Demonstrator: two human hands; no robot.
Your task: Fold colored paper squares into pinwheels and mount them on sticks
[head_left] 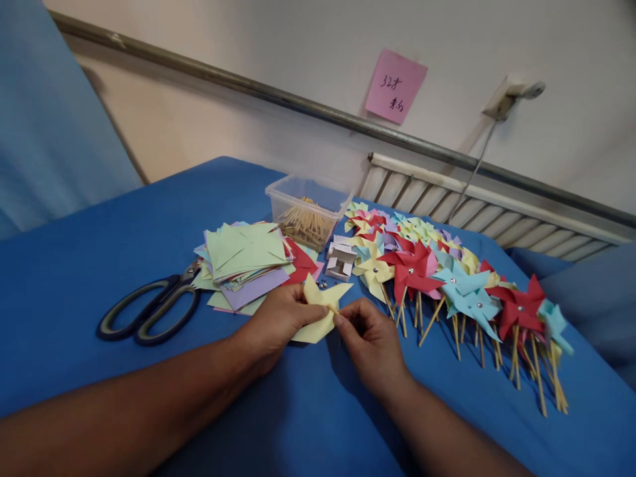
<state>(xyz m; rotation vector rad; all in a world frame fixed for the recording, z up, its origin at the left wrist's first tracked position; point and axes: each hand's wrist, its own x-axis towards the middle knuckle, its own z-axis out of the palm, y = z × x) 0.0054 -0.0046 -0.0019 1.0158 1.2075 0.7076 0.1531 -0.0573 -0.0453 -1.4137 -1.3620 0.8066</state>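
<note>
Yellow pinwheel [317, 330], pink note [396, 86], handwritten "32"

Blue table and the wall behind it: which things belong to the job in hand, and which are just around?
Seem to belong:
yellow pinwheel, held by left hand and right hand
paper sheets
wooden sticks in clear box
other pinwheels
scissors, probably

Seem just around:
pink note
metal rail
radiator

A blue cloth-covered table [74, 278] bears black-handled scissors [176, 285] left of the left hand [278, 321], multicoloured paper sheets [248, 255] and a clear plastic box [281, 207] beyond, bright paper pinwheels [464, 288] rightward.
</note>
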